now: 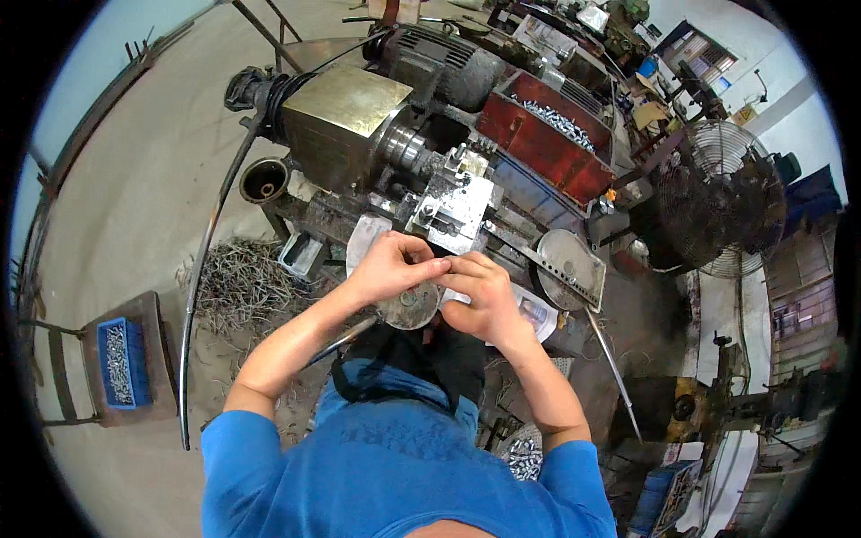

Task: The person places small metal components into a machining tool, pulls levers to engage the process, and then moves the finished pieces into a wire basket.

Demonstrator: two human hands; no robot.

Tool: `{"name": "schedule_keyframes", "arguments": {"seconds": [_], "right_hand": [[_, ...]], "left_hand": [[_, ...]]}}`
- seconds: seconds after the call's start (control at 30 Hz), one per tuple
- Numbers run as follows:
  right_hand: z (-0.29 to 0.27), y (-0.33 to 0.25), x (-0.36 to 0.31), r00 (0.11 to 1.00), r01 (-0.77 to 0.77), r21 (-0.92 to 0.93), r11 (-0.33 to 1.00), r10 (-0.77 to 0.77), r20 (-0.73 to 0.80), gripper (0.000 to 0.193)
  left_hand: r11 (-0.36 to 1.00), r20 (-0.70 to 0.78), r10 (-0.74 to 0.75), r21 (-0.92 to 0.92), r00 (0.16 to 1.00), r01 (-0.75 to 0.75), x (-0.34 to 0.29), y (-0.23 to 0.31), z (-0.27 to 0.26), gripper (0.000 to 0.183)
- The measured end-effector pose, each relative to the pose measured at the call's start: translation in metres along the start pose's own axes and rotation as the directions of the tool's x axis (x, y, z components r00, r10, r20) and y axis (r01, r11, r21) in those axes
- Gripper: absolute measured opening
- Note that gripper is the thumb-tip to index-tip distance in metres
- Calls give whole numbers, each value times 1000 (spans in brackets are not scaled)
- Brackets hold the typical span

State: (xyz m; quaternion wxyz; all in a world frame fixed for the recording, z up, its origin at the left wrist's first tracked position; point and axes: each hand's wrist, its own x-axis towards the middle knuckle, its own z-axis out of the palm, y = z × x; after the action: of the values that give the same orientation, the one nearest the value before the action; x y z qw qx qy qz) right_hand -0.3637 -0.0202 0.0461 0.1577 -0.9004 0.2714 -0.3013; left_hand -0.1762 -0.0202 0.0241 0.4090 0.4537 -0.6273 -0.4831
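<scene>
My left hand [391, 267] and my right hand [485, 293] meet at their fingertips in front of a small lathe-like machine. The left thumb and fingers are drawn into a pinch. Bent fingers of the right hand press against the left fingertips. Whatever lies between them is too small or too hidden to make out. Just beyond the hands sits the machine's bright metal slide block [459, 213], and to its left is the round spindle [404, 146]. Below the hands a round metal handwheel [408, 309] shows partly.
A red metal bin [545, 148] of small shiny parts stands behind the slide. Curly metal shavings [242, 285] heap at the left. A blue crate [123, 363] of small parts rests on a stool. To the right are another handwheel [569, 267], a long lever [614, 377] and a caged fan [717, 197].
</scene>
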Motion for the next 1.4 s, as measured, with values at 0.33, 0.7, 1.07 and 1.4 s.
{"name": "schedule_keyframes", "arguments": {"seconds": [0.33,0.7,1.07,1.4], "right_hand": [[0,74,120,978,40,-460,887,59,200,24],[48,124,171,927,117,-730,674,189,323,17],[50,141,176,921,-127,-485,865,284,266,18],[33,118,165,942,31,-549,835,160,296,33]], "left_hand": [[943,-377,40,320,925,90,-45,-9,-145,25],[589,-686,-152,515,712,622,-206,-100,-212,49],[181,-683,-256,662,684,728,-202,-112,-271,20],[-92,-768,-79,640,635,763,-201,-145,-397,21]]}}
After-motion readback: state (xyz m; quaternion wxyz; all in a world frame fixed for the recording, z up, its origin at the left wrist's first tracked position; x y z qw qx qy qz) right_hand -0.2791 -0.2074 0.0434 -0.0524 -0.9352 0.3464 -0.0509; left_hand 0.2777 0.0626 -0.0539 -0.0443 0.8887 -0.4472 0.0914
